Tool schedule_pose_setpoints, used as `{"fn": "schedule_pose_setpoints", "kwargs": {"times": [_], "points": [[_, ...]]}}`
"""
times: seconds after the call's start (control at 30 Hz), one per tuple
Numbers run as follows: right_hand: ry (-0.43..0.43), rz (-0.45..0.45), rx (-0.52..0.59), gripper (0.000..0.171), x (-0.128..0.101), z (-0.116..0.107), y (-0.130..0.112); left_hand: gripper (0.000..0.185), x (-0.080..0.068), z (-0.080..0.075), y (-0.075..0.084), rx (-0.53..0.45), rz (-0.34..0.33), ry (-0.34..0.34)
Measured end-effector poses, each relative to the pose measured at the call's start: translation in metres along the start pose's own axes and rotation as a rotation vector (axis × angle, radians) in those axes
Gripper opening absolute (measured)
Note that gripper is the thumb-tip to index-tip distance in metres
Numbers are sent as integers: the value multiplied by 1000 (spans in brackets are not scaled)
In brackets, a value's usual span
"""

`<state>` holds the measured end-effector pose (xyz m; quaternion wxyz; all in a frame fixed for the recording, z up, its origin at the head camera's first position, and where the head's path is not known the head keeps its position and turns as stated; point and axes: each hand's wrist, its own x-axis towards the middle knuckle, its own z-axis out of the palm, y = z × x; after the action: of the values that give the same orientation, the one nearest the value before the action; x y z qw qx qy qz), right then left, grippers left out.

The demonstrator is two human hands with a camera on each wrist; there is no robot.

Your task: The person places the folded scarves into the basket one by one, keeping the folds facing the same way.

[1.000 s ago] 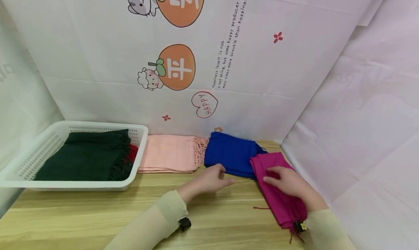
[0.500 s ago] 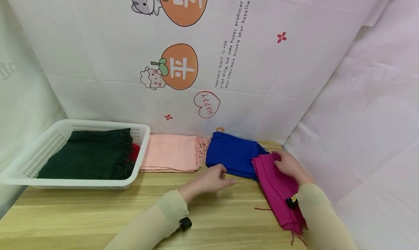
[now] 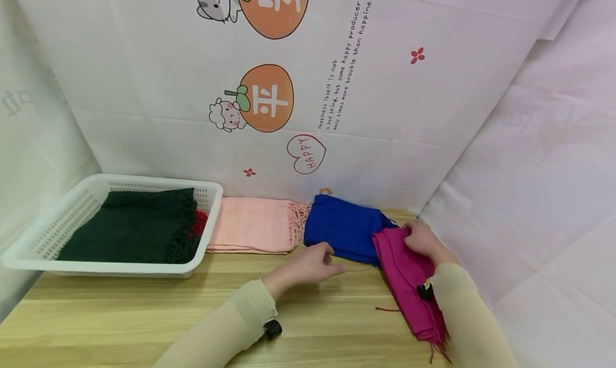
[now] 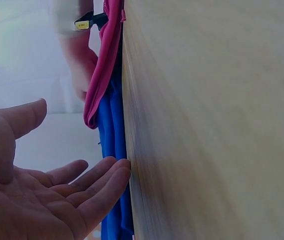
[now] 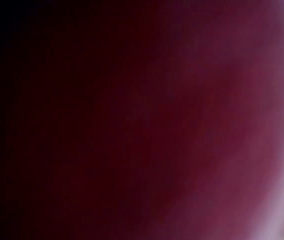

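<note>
A folded magenta scarf (image 3: 409,282) with a fringe lies at the right of the table, its far end overlapping a folded blue scarf (image 3: 340,226). At the magenta scarf's far right corner, my right hand (image 3: 425,242) grips the cloth with curled fingers; the fingertips are partly hidden. Dark, blurred magenta cloth (image 5: 221,140) fills the right wrist view. My left hand (image 3: 308,262) hovers in front of the blue scarf and holds nothing. In the left wrist view its palm shows, the fingers (image 4: 99,192) loosely extended near the blue scarf.
Left of the blue scarf lies a folded pink scarf (image 3: 252,226) with fringe. A white plastic basket (image 3: 117,268) at the left holds a dark green scarf (image 3: 132,226) and something red (image 3: 199,223). White printed sheets hang behind and along the sides of the wooden table (image 3: 308,325).
My right hand has moved from above the magenta scarf's middle to its far right corner and taken hold there. The left hand stays in place. The head view has shifted slightly.
</note>
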<state>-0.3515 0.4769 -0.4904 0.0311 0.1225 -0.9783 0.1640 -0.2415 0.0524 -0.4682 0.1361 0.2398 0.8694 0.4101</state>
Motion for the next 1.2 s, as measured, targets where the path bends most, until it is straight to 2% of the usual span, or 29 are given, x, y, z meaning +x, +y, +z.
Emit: {"fn": "schedule_pose_setpoints", "kwargs": {"times": [0.13,0.23,0.33,0.43,0.6,0.8,0.93,1.0,1.2], "points": [[110,-60,26,16,12,18,38,68,-1,-1,1,-4,2,-2],[153,-120,101,13,7,16,38,69,-1,-1,1,-3,1,-3],[158,-168,165,17,-6,1,15,70,1,0,2,5,2,-6],[135,-134,182,19,-18,-14,-10,73,5,2,5,-1,12,-13],[102,-114,184,21,-23,-28,-32,81,16,6,10,-57,45,-18],[107,-262,244,26,-22,-36,-64,89,24,9,16,-137,40,-2],[106,-366,235,32,-18,-35,-91,93,28,12,19,-173,43,0],[120,-396,188,37,-16,-34,-103,94,30,15,21,-192,49,1],[29,-414,158,39,-13,-29,-134,90,36,24,24,-240,61,33]]}}
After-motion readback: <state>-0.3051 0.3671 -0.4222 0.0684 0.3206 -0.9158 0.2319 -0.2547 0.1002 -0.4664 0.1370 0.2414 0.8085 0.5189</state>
